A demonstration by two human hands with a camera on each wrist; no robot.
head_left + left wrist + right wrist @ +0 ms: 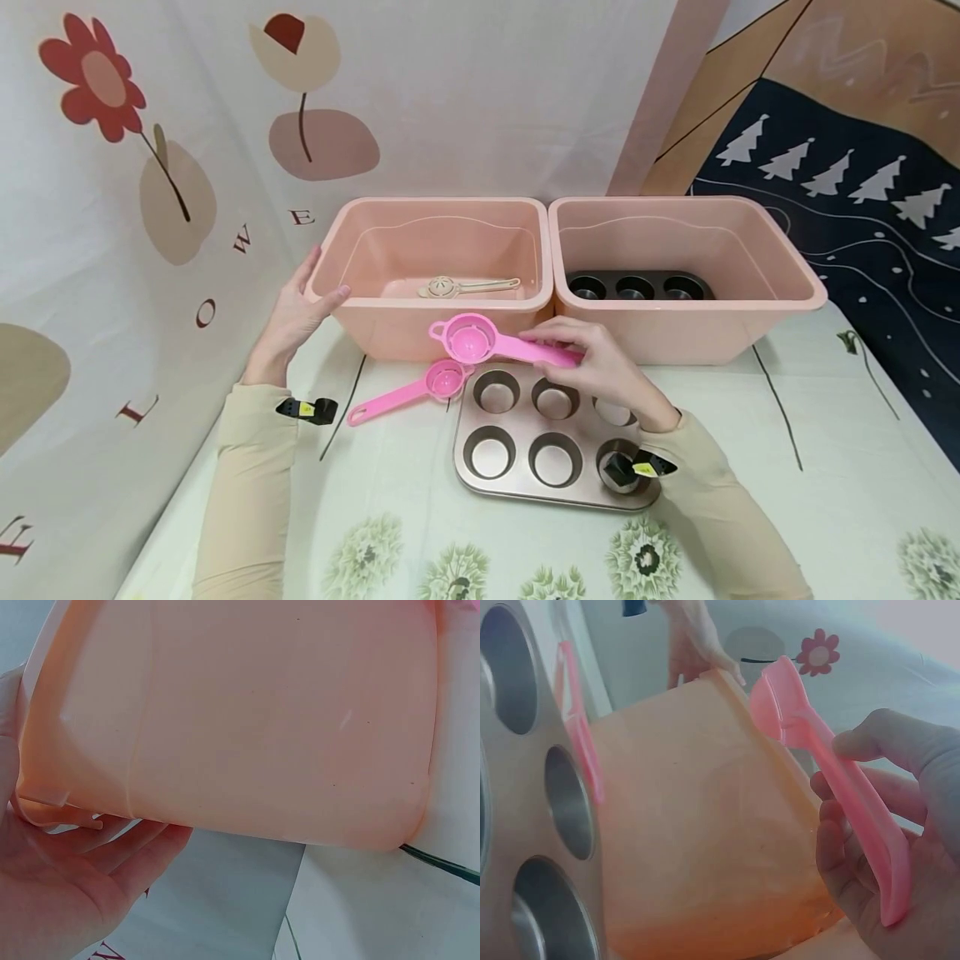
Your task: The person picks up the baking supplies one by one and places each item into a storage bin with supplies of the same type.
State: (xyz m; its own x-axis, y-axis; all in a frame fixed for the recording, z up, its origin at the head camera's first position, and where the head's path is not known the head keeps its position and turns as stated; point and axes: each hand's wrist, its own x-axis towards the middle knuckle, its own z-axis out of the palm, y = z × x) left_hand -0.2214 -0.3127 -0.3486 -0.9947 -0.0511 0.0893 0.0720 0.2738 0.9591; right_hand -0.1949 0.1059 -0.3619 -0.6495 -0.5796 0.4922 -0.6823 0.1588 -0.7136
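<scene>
My right hand [592, 358] holds a pink egg separator [470, 339] by its handle, above the muffin tin's back edge and in front of the left bin. In the right wrist view, fingers and thumb pinch that handle. My left hand [294, 312] grips the front left corner of the left pink bin [442, 200], thumb at the rim and fingers beneath it in the left wrist view. A second pink egg separator [405, 396] lies on the table, its cup end by the metallic muffin tin [525, 425]. Inside the left bin lies a beige egg separator [468, 287].
The right pink bin [686, 333] stands beside the left one and holds a dark muffin tin [705, 287], partly hidden by the front wall. A patterned cloth [390, 492] covers the table. A flower-printed curtain [480, 100] hangs behind and to the left.
</scene>
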